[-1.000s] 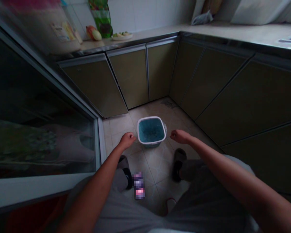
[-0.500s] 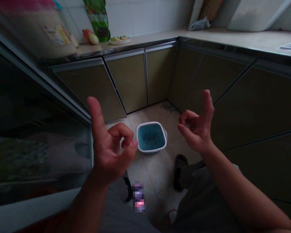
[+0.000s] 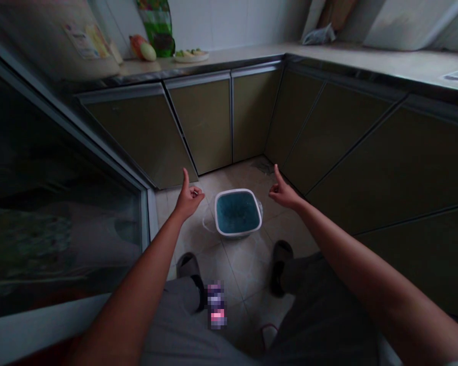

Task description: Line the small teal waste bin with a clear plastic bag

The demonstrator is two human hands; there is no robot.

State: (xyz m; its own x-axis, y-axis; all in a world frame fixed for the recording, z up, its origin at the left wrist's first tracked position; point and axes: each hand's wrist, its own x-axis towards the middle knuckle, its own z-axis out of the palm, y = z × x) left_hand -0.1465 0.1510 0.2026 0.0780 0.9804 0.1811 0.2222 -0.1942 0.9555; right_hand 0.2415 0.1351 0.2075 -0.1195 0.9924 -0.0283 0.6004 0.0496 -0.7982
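Observation:
A rectangular basin [image 3: 238, 235] with a white rim and a blue inside stands on the tiled floor in front of me. My left hand [image 3: 190, 197] is stretched out on its left, one finger pointing up and the others loosely curled. To the basin's right, my right hand [image 3: 284, 193] mirrors that pose, also with one finger raised. Neither hand touches the basin, and nothing shows in either of them. A pale, see-through loop [image 3: 209, 222] sticks out at the basin's left side. What lies inside the basin is too dark to make out.
Cabinets [image 3: 200, 122] form a corner beyond the basin, under a counter [image 3: 248, 57] holding a plate of food [image 3: 191, 56] and a green bag [image 3: 158, 30]. A glass door frame [image 3: 147, 213] borders the left. My slippered feet [image 3: 189, 264] and a blurred-out patch [image 3: 216, 305] are below.
Both hands have reached forward and down, away from me, and now flank the basin more closely. The basin has stayed in place. My left slipper has come into view.

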